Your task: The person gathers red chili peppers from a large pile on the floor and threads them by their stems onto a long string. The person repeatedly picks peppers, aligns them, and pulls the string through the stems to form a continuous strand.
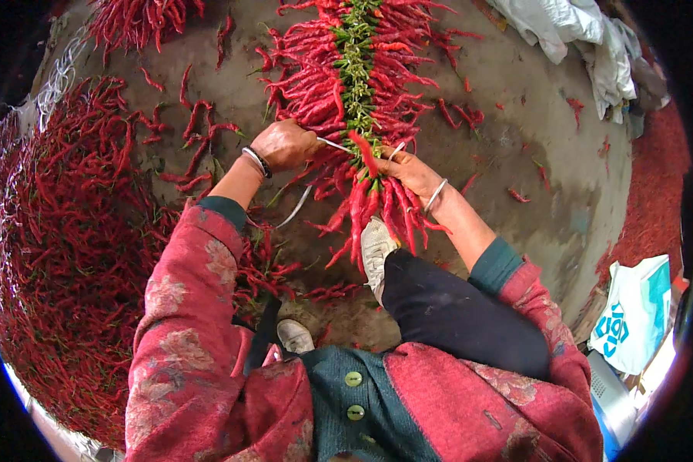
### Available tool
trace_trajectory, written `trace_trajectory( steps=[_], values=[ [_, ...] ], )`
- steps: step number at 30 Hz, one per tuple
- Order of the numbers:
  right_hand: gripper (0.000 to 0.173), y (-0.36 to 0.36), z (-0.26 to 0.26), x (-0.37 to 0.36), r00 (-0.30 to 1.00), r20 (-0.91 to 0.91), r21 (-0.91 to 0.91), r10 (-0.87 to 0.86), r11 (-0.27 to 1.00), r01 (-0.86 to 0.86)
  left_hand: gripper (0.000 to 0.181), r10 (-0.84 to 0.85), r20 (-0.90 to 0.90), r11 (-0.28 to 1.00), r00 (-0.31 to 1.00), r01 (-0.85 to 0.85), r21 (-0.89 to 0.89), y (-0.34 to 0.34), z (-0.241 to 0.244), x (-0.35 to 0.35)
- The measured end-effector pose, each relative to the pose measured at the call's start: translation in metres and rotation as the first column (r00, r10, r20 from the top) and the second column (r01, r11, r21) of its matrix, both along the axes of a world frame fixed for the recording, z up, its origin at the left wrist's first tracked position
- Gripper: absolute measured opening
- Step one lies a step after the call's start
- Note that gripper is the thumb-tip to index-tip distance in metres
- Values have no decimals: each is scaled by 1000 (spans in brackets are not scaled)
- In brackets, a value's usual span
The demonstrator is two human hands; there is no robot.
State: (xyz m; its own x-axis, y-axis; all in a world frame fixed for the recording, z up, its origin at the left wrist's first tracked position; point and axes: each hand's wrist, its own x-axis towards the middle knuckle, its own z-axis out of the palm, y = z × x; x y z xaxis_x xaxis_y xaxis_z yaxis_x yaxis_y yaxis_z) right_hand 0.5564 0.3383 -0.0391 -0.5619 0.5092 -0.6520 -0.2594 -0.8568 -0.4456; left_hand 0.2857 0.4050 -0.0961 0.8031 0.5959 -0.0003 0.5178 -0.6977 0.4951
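A long string of red chili peppers [300, 86] runs down from the top centre, its green stems [358, 63] packed along the middle and the pods pointing out to both sides. At its near end, my left hand [286, 144] is closed on a white cord [334, 144], pulled taut toward the stems. The fingers of my right hand [410, 173] grip the string's end by the stems, with cord looped over them. One red pepper [364, 151] stands up between the hands. A loose length of white cord [295, 208] curves below my left hand.
A large heap of red chilies [63, 260] fills the left side. Scattered peppers [196, 127] lie on the concrete floor [508, 104]. White strands [60, 81] hang at upper left. White sacking [589, 40] lies upper right, a plastic bag [632, 315] lower right. My shoe [375, 251] is under the string's end.
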Motion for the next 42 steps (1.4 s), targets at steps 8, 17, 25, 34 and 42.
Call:
trace_trajectory(
  steps=[8, 17, 25, 34, 42],
  values=[
    [26, -7, 11, 2, 996, 18, 109, 87, 990, -89, 29, 687, 245, 656, 684, -438, -615, -82, 26, -15],
    [33, -9, 9, -24, 961, 130, 302, 243, 914, -272, 30, 962, 54, -19, 266, 262, -965, -236, 107, 83],
    [52, 13, 33, -20, 598, 661, 452, 454, 395, -800, 31, 803, 503, 492, 321, 119, -862, -205, 169, 44],
    [54, 2, 23, -21, 490, 811, 472, 320, 139, -871, 25, 823, 504, 487, 261, 129, -864, -97, 190, 52],
    [41, -33, 9, -35, 377, 925, 370, -37, 299, -879, 30, 986, 167, 167, 13, -4, -986, -99, 197, 88]
  ],
)
